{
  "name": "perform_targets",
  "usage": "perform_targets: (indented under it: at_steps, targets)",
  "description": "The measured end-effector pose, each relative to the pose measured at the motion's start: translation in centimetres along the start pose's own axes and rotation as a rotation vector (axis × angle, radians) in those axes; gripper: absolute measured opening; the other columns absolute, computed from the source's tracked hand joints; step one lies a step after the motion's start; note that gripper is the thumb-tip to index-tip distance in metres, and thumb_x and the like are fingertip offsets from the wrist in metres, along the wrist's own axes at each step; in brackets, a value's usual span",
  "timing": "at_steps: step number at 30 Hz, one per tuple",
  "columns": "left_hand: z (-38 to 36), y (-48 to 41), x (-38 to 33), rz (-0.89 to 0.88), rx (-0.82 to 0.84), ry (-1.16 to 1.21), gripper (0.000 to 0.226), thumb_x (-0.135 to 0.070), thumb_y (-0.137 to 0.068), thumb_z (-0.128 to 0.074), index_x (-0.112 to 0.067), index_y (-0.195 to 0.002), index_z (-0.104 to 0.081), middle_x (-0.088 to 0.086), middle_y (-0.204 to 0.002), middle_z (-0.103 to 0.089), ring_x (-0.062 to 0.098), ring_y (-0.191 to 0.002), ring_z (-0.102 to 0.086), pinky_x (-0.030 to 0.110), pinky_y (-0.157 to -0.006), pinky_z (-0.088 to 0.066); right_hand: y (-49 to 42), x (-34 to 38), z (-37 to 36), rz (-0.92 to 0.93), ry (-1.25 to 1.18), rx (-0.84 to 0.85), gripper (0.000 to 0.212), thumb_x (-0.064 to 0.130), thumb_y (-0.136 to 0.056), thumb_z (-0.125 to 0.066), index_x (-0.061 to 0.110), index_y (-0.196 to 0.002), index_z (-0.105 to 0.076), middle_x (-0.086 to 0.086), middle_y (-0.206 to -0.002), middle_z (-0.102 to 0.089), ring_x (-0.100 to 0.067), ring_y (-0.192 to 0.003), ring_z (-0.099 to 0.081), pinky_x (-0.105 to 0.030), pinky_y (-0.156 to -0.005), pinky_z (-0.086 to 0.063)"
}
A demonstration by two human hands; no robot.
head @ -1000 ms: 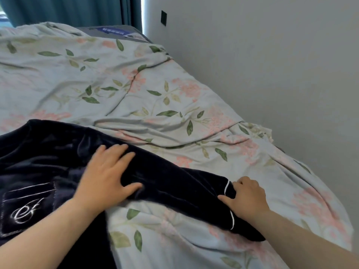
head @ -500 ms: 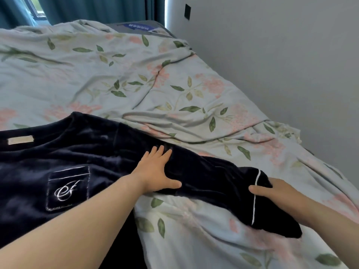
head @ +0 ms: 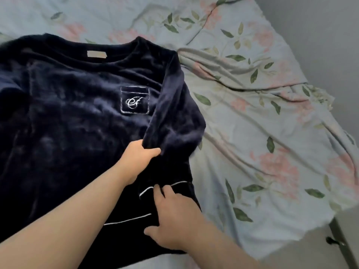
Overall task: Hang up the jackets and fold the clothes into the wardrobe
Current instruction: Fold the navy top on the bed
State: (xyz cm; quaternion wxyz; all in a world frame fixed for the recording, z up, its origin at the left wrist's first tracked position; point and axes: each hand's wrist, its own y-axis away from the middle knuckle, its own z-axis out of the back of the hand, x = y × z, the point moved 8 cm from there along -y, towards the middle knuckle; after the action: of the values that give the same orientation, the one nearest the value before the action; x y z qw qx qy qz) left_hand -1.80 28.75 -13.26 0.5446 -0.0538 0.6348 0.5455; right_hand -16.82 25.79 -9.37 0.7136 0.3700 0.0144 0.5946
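A dark navy velvet top lies front side up on the bed, with a white-stitched chest pocket and a pale neck label. Its right sleeve is folded back over the body, the white-piped cuff lying near the hem. My left hand holds the fold of the sleeve, its fingers hidden under the cloth. My right hand lies on the cuff end with its fingers spread, fingertips at the white piping.
The bed is covered by a rumpled pale floral duvet. A grey wall runs along the bed's right side. At the lower right corner stands a dark furniture edge with a small knob.
The sleeve that lay stretched out to the right has been folded in over the body. Both hands moved left and toward me with it; the camera has tilted down over the top.
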Motion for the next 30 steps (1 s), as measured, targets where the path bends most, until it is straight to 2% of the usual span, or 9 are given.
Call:
perform_targets:
  at_steps: [3,6,12,16,19,21,23,26,30]
  targets:
    - [1.7,2.9,5.3,0.088,-0.051,0.181,0.021,-0.037,-0.074,-0.076,-0.019,-0.082,-0.072,0.006,-0.083,-0.075,0.021,-0.075,-0.072,0.038,-0.069,-0.059,4.1,-1.8,-1.1,-0.219,-0.344,-0.301,0.037,0.061,-0.083,-0.047,0.034,-0.106,-0.059,0.017,-0.088,-0.057,-0.004,-0.083,-0.055,-0.019,-0.071,-0.043]
    - [0.7,6.0,9.1,0.156,-0.009,0.166,0.015,-0.038,-0.076,-0.078,-0.028,-0.084,-0.072,-0.005,-0.081,-0.073,0.012,-0.077,-0.071,0.027,-0.064,-0.057,6.9,-5.6,-0.9,-0.481,-0.294,-0.559,0.031,0.042,-0.088,-0.059,0.033,-0.118,-0.059,0.016,-0.107,-0.052,-0.007,-0.105,-0.049,-0.019,-0.089,-0.038]
    - [-3.1,10.3,9.3,0.161,0.251,0.178,0.026,-0.032,-0.075,-0.080,-0.029,-0.098,-0.069,-0.005,-0.095,-0.076,0.011,-0.085,-0.073,0.026,-0.071,-0.059,7.1,-8.4,-1.1,-0.753,-0.453,-0.457,0.052,0.045,-0.091,-0.057,0.023,-0.137,-0.045,0.005,-0.129,-0.051,-0.018,-0.125,-0.047,-0.038,-0.108,-0.038]
    - [-3.4,12.6,9.7,0.211,0.198,0.343,0.027,-0.012,-0.083,-0.071,-0.025,-0.107,-0.068,-0.001,-0.097,-0.076,0.016,-0.088,-0.073,0.030,-0.071,-0.058,7.1,-7.9,-0.5,-0.691,-0.690,-0.395,0.010,0.038,-0.089,-0.060,0.030,-0.093,-0.065,0.006,-0.083,-0.069,-0.007,-0.078,-0.065,-0.034,-0.075,-0.055]
    - [-4.0,14.1,10.5,0.277,0.359,0.754,0.040,-0.013,-0.071,-0.077,-0.017,-0.110,-0.070,0.015,-0.107,-0.073,0.032,-0.099,-0.070,0.035,-0.072,-0.057,7.0,-6.5,-2.4,-0.650,-1.040,-0.244,0.019,0.039,-0.076,-0.072,0.036,-0.093,-0.064,0.013,-0.090,-0.072,-0.004,-0.082,-0.070,-0.030,-0.074,-0.057]
    - [-4.0,14.6,12.0,0.278,0.374,0.663,0.037,-0.012,-0.073,-0.077,-0.018,-0.109,-0.070,0.012,-0.106,-0.073,0.031,-0.100,-0.070,0.034,-0.074,-0.057,6.9,-6.1,-4.4,-0.687,-1.206,-0.166,0.030,0.027,-0.079,-0.074,0.029,-0.108,-0.064,0.007,-0.100,-0.075,-0.012,-0.094,-0.072,-0.039,-0.088,-0.058]
    - [-3.5,14.5,14.5,0.287,0.239,0.367,0.026,-0.001,-0.082,-0.069,-0.017,-0.103,-0.072,0.007,-0.097,-0.076,0.024,-0.094,-0.073,0.027,-0.070,-0.056,7.0,-7.2,-5.0,-0.749,-1.065,-0.215,0.026,0.013,-0.082,-0.067,0.026,-0.105,-0.067,0.006,-0.095,-0.075,-0.013,-0.091,-0.072,-0.039,-0.086,-0.058]
    - [-3.6,14.4,16.4,0.293,0.161,0.126,0.028,0.008,-0.084,-0.066,-0.017,-0.097,-0.072,-0.001,-0.088,-0.077,0.013,-0.083,-0.074,0.019,-0.066,-0.055,8.2,-8.0,-5.1,-0.793,-0.857,-0.300,0.024,0.007,-0.081,-0.061,0.029,-0.091,-0.066,0.008,-0.083,-0.073,-0.011,-0.084,-0.070,-0.029,-0.075,-0.057]
    - [-4.0,14.3,16.2,0.226,0.232,-0.105,0.039,0.001,-0.074,-0.072,-0.028,-0.100,-0.070,-0.009,-0.089,-0.075,-0.001,-0.086,-0.069,0.016,-0.081,-0.054,9.0,-7.5,-6.4,-0.715,-0.673,-0.169,0.049,0.008,-0.081,-0.066,0.026,-0.124,-0.051,0.020,-0.116,-0.051,-0.004,-0.116,-0.051,0.002,-0.090,-0.027]
